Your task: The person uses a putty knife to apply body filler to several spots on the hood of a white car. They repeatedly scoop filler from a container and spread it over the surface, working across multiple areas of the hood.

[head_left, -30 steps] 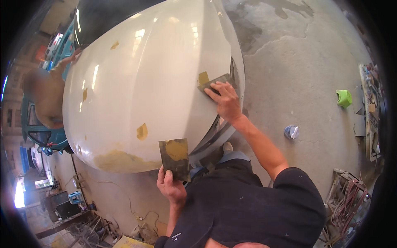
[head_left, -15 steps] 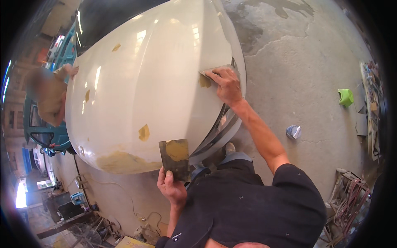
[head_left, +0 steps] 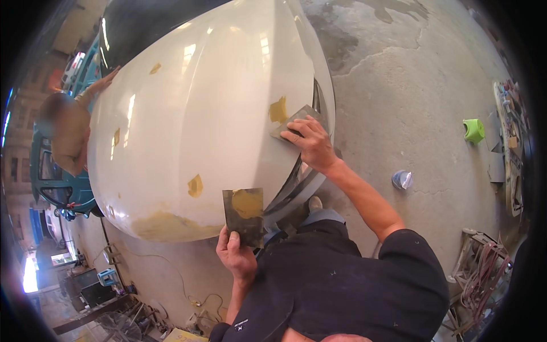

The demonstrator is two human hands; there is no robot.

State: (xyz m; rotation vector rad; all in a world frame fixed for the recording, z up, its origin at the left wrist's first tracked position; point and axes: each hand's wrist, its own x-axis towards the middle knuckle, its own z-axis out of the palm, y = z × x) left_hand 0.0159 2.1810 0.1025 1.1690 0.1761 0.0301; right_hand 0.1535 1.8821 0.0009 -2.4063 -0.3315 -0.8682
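A white car hood (head_left: 222,125) stretches out before me, dotted with several yellow-brown filler patches. My right hand (head_left: 314,147) grips a flat grey putty spreader (head_left: 308,114) over the hood's front edge. Just beyond the spreader's left corner lies one filler patch (head_left: 278,110), fully in sight. Closer to my body, my left hand (head_left: 237,262) pinches the lower end of a dark rectangular plate (head_left: 243,227), thumb on top. A dollop of yellow-brown filler (head_left: 248,203) sits on that plate's far half.
Across the hood, another person (head_left: 71,139) leans with a hand (head_left: 105,81) at its far edge. To the right on the concrete floor stand a can (head_left: 401,179) and a green stool (head_left: 473,130). A frame with coiled hoses (head_left: 481,273) stands at the lower right.
My right hand and spreader have drawn back toward me off the patch, which now shows larger. The other person's hand has shifted up along the hood's edge. My left hand stays nearly still.
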